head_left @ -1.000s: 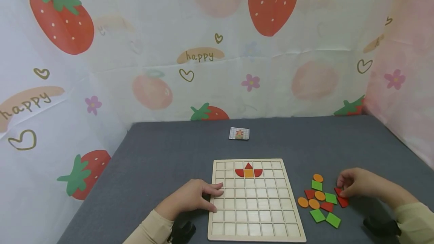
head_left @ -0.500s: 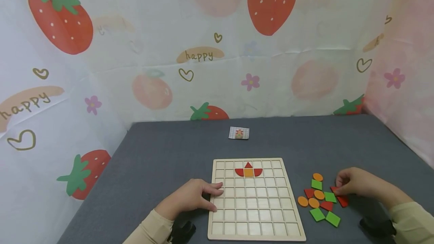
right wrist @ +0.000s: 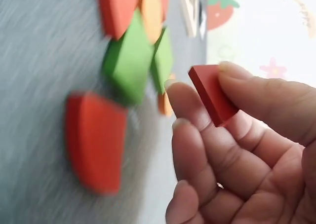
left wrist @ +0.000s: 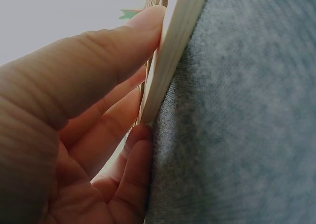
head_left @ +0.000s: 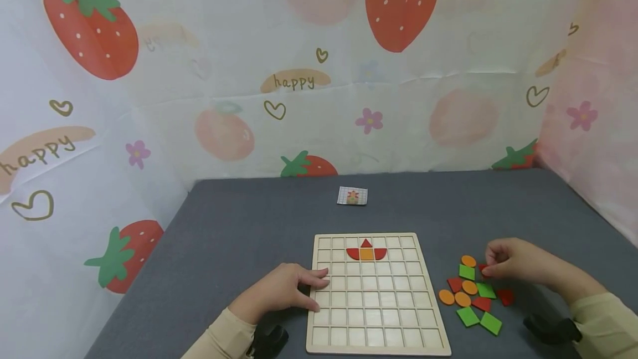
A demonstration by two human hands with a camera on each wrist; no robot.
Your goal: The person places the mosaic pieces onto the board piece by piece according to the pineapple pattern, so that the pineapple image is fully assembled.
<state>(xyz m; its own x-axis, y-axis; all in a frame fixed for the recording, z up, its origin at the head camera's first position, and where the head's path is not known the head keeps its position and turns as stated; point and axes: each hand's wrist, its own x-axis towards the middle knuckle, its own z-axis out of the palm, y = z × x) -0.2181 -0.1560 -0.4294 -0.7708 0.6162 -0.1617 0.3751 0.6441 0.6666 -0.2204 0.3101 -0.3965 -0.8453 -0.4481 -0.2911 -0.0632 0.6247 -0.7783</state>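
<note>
Gray tabletop [head_left: 249,223], strawberry-print backdrop [head_left: 319,137], right hand [head_left: 515,260] pinching 1 red piece [right wrist: 212,92]

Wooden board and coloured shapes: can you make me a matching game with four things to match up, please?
1. Pale wooden grid board
2. Small white picture card
3. Orange square tile
4. Right hand

A. Pinching a flat red tile
B. Beyond the board's far edge
C. Touched by the left hand
D. Just below a red triangular tile

Pairs: 1-C, 2-B, 3-D, 4-A
</note>
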